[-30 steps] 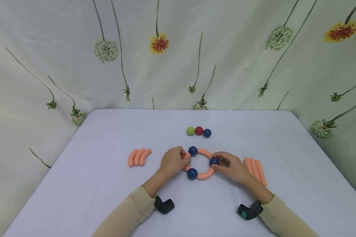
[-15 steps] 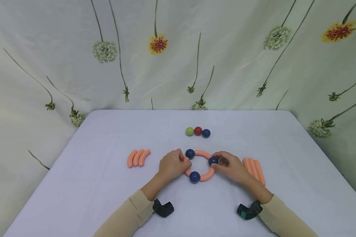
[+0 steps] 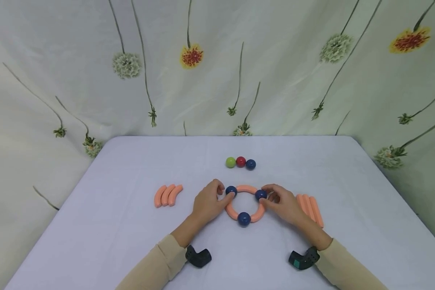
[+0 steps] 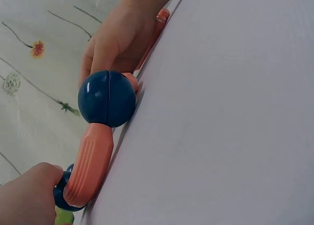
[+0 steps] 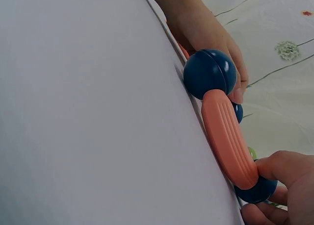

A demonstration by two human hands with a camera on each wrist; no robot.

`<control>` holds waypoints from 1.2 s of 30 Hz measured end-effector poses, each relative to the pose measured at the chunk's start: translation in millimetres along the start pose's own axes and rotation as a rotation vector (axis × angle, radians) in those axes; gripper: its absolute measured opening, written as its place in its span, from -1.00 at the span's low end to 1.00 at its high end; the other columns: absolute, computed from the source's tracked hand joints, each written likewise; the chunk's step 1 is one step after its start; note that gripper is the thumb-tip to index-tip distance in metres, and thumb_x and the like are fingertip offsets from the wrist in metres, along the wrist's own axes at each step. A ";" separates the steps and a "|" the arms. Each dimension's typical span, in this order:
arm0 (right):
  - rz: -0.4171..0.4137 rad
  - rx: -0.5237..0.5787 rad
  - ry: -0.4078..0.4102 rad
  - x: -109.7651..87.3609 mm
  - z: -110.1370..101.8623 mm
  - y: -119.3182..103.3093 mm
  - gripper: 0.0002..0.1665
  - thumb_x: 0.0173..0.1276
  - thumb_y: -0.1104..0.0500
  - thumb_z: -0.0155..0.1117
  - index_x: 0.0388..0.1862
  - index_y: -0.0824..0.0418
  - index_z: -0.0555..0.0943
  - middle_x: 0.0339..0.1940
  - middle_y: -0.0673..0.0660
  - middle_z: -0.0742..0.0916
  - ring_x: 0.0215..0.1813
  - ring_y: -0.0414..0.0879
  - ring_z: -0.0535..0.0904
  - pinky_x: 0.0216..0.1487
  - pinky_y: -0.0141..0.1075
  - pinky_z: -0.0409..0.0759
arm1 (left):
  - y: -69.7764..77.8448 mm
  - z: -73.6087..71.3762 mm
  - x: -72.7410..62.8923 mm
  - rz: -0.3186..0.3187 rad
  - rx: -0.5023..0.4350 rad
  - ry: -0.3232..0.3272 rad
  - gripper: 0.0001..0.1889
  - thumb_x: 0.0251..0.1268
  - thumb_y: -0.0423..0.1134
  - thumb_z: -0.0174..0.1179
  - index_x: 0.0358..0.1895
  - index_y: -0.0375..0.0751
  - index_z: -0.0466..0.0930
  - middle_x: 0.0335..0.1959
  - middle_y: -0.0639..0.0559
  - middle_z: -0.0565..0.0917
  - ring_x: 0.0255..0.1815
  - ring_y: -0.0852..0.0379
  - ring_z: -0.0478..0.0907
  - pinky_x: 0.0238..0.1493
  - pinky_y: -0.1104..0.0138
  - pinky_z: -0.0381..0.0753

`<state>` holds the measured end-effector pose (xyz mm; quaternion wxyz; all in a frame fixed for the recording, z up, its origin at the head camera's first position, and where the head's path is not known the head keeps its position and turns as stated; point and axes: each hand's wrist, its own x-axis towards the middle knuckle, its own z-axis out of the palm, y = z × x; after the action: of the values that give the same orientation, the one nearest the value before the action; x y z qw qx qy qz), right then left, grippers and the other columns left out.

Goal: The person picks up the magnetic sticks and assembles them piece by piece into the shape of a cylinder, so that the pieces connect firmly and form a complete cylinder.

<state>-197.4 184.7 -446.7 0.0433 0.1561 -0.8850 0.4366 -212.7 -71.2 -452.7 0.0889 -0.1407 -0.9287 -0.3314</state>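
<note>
A ring of blue balls joined by orange curved rods lies on the white table between both hands. My left hand [image 3: 209, 200] pinches the ring's far-left blue ball [image 3: 230, 190], its thumb across the near side. My right hand [image 3: 284, 203] holds the right blue ball [image 3: 260, 195] between thumb and fingers. Nearest to me sits the front blue ball [image 3: 244, 219], touched by neither hand. From it, a left curved rod [image 4: 93, 161] runs towards my left hand in the left wrist view. The right curved rod [image 5: 226, 141] reaches my right hand's ball in the right wrist view.
Beyond the ring stand a green ball [image 3: 230, 162], a red ball [image 3: 241, 162] and a loose blue ball [image 3: 251, 164] in a row. Three loose curved rods [image 3: 168, 196] lie at left. Straight orange rods [image 3: 310, 210] lie beside my right forearm.
My left hand has shifted its grip from the left curved rod to the far-left ball. The ring has turned: its front ball moved right and nearer, the far-left ball left and nearer.
</note>
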 end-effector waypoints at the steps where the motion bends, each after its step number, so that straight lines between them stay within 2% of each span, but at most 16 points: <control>1: 0.001 0.002 -0.001 -0.1 0.5 -0.2 -0.61 0.29 0.18 0.39 0.07 0.26 0.60 -0.15 0.09 0.67 -0.32 -0.14 0.51 -0.33 -0.34 0.49 | -0.8 0.2 -0.3 0.010 0.001 0.002 -0.63 0.28 0.09 0.24 -0.08 -0.12 0.53 -0.33 0.09 0.55 -0.41 0.19 0.40 -0.42 0.36 0.39; 3: -0.002 0.003 0.003 -0.1 1.2 -0.5 -0.62 0.28 0.18 0.39 0.06 0.26 0.60 -0.15 0.09 0.68 -0.33 -0.14 0.51 -0.34 -0.34 0.49 | -1.8 0.2 -0.7 0.033 0.012 -0.003 -0.55 0.28 0.09 0.23 0.11 -0.09 0.54 -0.21 0.06 0.57 -0.34 0.18 0.42 -0.38 0.35 0.42; 6: -0.007 -0.001 0.017 0.2 1.2 -1.7 -0.62 0.27 0.19 0.40 0.04 0.26 0.61 -0.16 0.09 0.68 -0.33 -0.14 0.51 -0.34 -0.34 0.50 | -2.2 -1.1 -1.1 0.072 0.019 -0.017 -0.55 0.30 0.06 0.22 0.20 0.00 0.57 -0.15 0.03 0.58 -0.30 0.17 0.42 -0.37 0.33 0.43; 9: -0.015 -0.006 0.018 0.1 -0.1 -3.0 -0.62 0.27 0.18 0.41 0.04 0.27 0.62 -0.16 0.10 0.68 -0.32 -0.14 0.51 -0.32 -0.32 0.51 | -2.3 -1.4 -0.8 0.078 0.022 -0.024 -0.60 0.31 0.04 0.22 0.17 0.08 0.61 -0.20 0.06 0.56 -0.32 0.18 0.40 -0.40 0.33 0.41; 18: 0.004 -0.049 -0.008 1.5 -9.6 -11.6 -0.65 0.28 0.19 0.39 0.02 0.27 0.63 -0.19 0.07 0.68 -0.26 -0.11 0.55 -0.23 -0.26 0.54 | -1.7 -1.6 -1.2 0.065 -0.005 -0.013 -0.63 0.29 0.02 0.25 0.12 0.06 0.63 -0.29 0.11 0.52 -0.33 0.18 0.39 -0.41 0.35 0.39; 26: 0.024 -0.077 -0.053 3.0 -28.4 -16.3 -0.67 0.32 0.21 0.33 0.05 0.27 0.62 -0.20 0.05 0.69 -0.19 -0.08 0.55 -0.18 -0.21 0.53 | 0.3 -0.9 -2.0 0.068 -0.041 0.000 -0.64 0.28 -0.05 0.26 0.12 -0.01 0.63 -0.36 0.10 0.49 -0.39 0.18 0.37 -0.45 0.36 0.35; 32: 0.064 -0.091 -0.054 -0.9 -47.1 -12.3 -0.66 0.36 0.15 0.32 0.06 0.26 0.61 -0.24 0.03 0.68 -0.19 -0.06 0.53 -0.25 -0.24 0.53 | 0.9 -0.8 -1.5 0.070 -0.036 -0.002 -0.64 0.29 -0.05 0.25 0.11 -0.01 0.62 -0.37 0.10 0.49 -0.39 0.18 0.37 -0.46 0.36 0.35; 36: 0.057 -0.110 -0.042 -5.3 -58.2 -8.2 -0.66 0.37 0.13 0.31 0.05 0.27 0.61 -0.24 0.04 0.68 -0.19 -0.06 0.54 -0.23 -0.23 0.54 | 0.0 -1.5 -0.8 0.067 -0.021 0.001 -0.65 0.28 -0.05 0.26 0.11 -0.01 0.63 -0.37 0.10 0.49 -0.40 0.18 0.37 -0.46 0.36 0.36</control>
<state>-193.3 227.0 -405.8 0.0209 0.1373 -0.9124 0.3850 -211.9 -72.4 -451.8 0.0990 -0.1723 -0.9199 -0.3380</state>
